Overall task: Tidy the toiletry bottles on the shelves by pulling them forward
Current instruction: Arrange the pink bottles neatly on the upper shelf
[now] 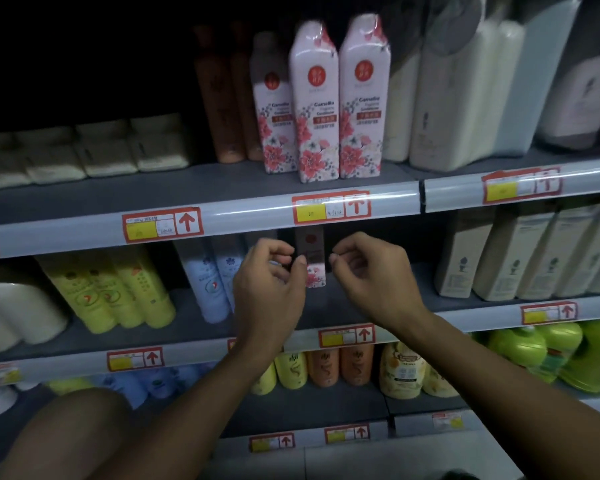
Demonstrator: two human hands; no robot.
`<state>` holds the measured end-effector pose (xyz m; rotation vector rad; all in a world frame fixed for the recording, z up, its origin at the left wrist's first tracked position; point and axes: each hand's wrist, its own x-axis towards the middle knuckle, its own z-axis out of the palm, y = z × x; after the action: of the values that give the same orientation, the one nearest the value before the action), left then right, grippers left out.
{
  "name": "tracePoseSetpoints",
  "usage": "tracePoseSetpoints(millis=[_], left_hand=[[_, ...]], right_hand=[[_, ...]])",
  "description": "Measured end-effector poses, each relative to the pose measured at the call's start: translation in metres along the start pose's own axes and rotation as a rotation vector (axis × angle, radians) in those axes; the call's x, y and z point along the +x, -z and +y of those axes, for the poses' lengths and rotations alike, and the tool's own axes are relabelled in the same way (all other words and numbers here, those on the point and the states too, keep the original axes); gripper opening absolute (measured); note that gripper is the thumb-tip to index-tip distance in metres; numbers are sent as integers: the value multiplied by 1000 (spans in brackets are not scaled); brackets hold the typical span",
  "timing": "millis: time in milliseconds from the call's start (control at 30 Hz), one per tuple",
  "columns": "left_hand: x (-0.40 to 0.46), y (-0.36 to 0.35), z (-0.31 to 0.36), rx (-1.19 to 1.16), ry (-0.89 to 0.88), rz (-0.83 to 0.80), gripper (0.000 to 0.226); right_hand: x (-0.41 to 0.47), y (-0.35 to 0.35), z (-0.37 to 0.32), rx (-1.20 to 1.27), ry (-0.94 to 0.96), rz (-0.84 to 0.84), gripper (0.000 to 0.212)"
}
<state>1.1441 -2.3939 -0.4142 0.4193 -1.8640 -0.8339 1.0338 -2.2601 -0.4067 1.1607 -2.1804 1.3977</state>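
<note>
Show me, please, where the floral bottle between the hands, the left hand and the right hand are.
floral bottle [315, 268]: head view, on its lower front label.
left hand [269, 289]: head view, on the back of the hand.
right hand [374, 278]: head view, on the back of the hand.

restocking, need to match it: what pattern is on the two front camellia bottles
Pink with red and grey flowers, head view.

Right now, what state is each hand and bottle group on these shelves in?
left hand: fingers curled, at the floral bottle, grip unclear
right hand: fingers curled, holding nothing
floral bottle: upright, set back on the middle shelf
camellia bottles: upright, two near the front edge, one behind
blue bottles: leaning, set back
yellow bottles: leaning
</note>
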Motion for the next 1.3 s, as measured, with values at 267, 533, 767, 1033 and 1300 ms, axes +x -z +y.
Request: tracePoseSetpoints(millis=[267, 533, 767, 1033, 1300], left_hand=[[51, 7, 71, -33, -194, 59, 18], [120, -9, 80, 40, -49, -49, 58], [150, -34, 75, 83, 50, -137, 70], [157, -33, 77, 26, 95, -117, 62], [154, -18, 81, -62, 66, -161, 65]], right_hand=[[45, 59, -52, 43, 132, 214, 11], [91, 72, -40, -20, -27, 282, 62], [118, 59, -27, -18, -58, 146, 68], [135, 54, -26, 58, -61, 148, 72], [128, 61, -27, 152, -36, 154, 75]])
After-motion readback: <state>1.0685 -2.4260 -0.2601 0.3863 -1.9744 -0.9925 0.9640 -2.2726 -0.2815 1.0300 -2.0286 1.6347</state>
